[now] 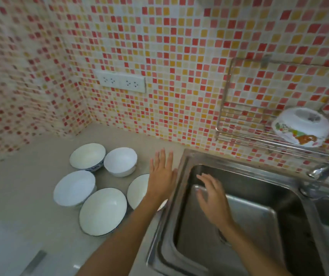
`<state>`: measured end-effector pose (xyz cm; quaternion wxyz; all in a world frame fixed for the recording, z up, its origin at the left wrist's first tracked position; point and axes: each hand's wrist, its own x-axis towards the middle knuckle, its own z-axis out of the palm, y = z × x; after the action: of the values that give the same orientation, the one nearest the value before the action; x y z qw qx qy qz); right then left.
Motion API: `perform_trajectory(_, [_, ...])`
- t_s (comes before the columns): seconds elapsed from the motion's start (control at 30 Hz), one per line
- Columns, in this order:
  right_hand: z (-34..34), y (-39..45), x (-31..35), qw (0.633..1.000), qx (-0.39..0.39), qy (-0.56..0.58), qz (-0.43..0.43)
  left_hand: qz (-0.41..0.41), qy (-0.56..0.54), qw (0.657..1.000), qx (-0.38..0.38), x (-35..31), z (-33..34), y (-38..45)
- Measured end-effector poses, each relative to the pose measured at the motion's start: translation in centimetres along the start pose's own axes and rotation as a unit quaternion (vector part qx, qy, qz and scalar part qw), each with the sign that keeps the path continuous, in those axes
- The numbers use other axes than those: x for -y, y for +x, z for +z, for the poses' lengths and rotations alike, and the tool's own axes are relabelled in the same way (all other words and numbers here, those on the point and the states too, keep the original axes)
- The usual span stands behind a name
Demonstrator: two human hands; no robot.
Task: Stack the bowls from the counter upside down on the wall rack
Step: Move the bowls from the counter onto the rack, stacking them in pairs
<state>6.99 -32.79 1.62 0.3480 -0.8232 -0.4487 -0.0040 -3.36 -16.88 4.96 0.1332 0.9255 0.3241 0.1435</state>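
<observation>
Several white bowls stand upright on the beige counter (pixel 30 156): a blue-patterned bowl (pixel 87 156) at the back, a plain bowl (pixel 120 160) beside it, a wide bowl (pixel 74 187) at the left, a dark-rimmed bowl (pixel 102 211) in front. My left hand (pixel 162 176) hovers open, fingers spread, partly covering a fifth bowl (pixel 137 191). My right hand (pixel 212 198) is open over the sink and holds nothing. A flower-painted bowl (pixel 301 126) sits upside down on the wire wall rack (pixel 243 134) at the right.
A steel sink (pixel 259 216) fills the lower right, with a tap (pixel 318 171) at its back edge. A white double socket (pixel 120 81) is on the red and yellow tiled wall. The rack's left part holds nothing.
</observation>
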Motion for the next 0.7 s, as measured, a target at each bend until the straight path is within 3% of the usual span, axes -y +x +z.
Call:
perform_trajectory(0.1, [4.4,3.4,5.1,0.996,0.080,0.035,0.034,-0.094,0.001,0.995,-0.011,7.3,-1.5,1.4])
perform_trajectory(0.2, [7.9,7.1,10.2,0.990,0.080,0.091,0.071,-0.188,0.010,0.982,0.017,13.4,-2.3,3.0])
perform_trajectory(0.33, [13.5,11.8,15.4,0.980,0.076,0.124,0.138,-0.247,0.001,0.968,0.046,18.4,-1.1,4.2])
perform_trajectory(0.57, [20.7,16.7,16.9,0.924,0.162,0.121,0.324,-0.310,-0.099,0.944,0.050,20.5,1.1,4.8])
perform_trajectory(0.7, [21.4,17.1,16.0,0.905,0.194,0.105,0.363,-0.284,-0.165,0.944,0.030,20.9,0.8,4.2])
